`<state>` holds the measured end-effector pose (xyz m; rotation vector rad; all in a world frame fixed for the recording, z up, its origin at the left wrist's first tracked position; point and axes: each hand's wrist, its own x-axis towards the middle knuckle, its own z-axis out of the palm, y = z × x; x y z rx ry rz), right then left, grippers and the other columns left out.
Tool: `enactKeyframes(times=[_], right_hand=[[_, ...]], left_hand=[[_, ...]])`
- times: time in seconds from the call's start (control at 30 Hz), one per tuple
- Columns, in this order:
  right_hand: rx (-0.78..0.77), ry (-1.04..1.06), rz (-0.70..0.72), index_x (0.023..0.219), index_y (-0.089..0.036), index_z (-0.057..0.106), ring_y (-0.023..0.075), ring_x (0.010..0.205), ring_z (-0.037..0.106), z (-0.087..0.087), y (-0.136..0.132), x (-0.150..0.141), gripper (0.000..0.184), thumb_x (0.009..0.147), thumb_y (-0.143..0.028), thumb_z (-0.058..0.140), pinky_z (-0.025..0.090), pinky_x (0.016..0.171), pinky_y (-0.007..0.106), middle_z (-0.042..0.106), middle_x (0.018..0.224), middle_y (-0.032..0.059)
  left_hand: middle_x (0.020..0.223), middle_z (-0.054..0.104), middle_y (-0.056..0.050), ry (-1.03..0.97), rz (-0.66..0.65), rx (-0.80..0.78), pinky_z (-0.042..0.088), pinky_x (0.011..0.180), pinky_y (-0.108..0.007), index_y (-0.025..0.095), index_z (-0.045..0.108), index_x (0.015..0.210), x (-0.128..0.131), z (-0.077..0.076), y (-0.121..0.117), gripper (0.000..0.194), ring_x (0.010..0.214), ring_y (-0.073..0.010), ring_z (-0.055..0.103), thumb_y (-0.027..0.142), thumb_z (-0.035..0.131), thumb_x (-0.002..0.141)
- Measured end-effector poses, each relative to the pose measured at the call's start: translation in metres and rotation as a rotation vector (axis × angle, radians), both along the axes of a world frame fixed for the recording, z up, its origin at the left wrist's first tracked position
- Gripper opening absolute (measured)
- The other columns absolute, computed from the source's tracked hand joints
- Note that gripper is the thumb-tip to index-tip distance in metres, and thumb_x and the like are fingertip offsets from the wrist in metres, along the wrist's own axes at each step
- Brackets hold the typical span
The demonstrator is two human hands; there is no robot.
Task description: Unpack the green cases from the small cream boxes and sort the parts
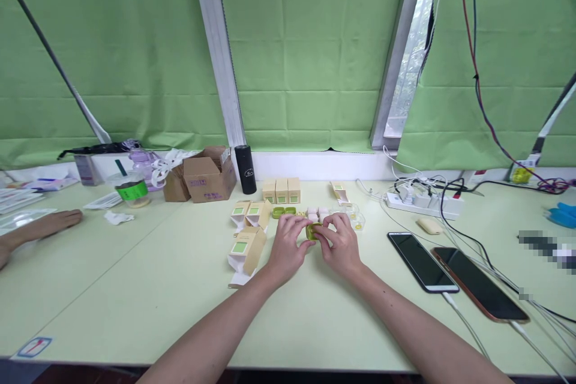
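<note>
Between my fingertips is a small green square case (311,232), gripped from both sides. My left hand (288,249) pinches its left side, and my right hand (341,246) has thumb and fingers at its right side. My fingers partly hide the inside of the case. Just behind my left hand lie two similar green cases (284,212). Several pale pink-white pieces (312,213) sit behind my hands, beside a clear plastic tray (359,219). Left of my hands, opened beige cartons with green squares (247,249) lie on the table.
Three closed small cartons (281,191) stand at the back, near a black tumbler (245,169) and a cardboard box (209,177). Two phones (423,262) with cables and a power strip (425,204) lie right. Another person's hand (63,219) rests far left near a drink cup (132,189).
</note>
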<state>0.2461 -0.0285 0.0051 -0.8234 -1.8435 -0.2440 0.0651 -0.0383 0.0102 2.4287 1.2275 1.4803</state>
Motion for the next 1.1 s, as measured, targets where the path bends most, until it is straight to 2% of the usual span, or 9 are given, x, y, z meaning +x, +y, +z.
enactKeyframes(times=[0.53, 1.1], right_hand=[[-0.004, -0.012, -0.026, 0.087, -0.023, 0.072, 0.025, 0.092, 0.049, -0.0025, 0.003, -0.0004, 0.023, 0.09, -0.004, 0.058, 0.046, 0.071, 0.037, 0.06, 0.09, 0.0074], [-0.001, -0.06, -0.034, 0.091, -0.023, 0.07, 0.0264, 0.093, 0.049, -0.0017, 0.0025, -0.0018, 0.022, 0.091, -0.005, 0.057, 0.045, 0.073, 0.039, 0.06, 0.092, 0.0083]], left_hand=[[0.122, 0.065, -0.007, 0.058, -0.012, 0.036, 0.049, 0.104, -0.052, 0.027, 0.064, 0.128, 0.0007, -0.0011, -0.0019, 0.042, 0.12, -0.0288, 0.049, 0.018, 0.073, 0.088], [0.122, 0.067, -0.009, 0.111, 0.072, 0.052, 0.048, 0.102, -0.055, 0.027, 0.063, 0.13, 0.0012, 0.0027, -0.0023, 0.042, 0.117, -0.0319, 0.051, 0.023, 0.071, 0.09]])
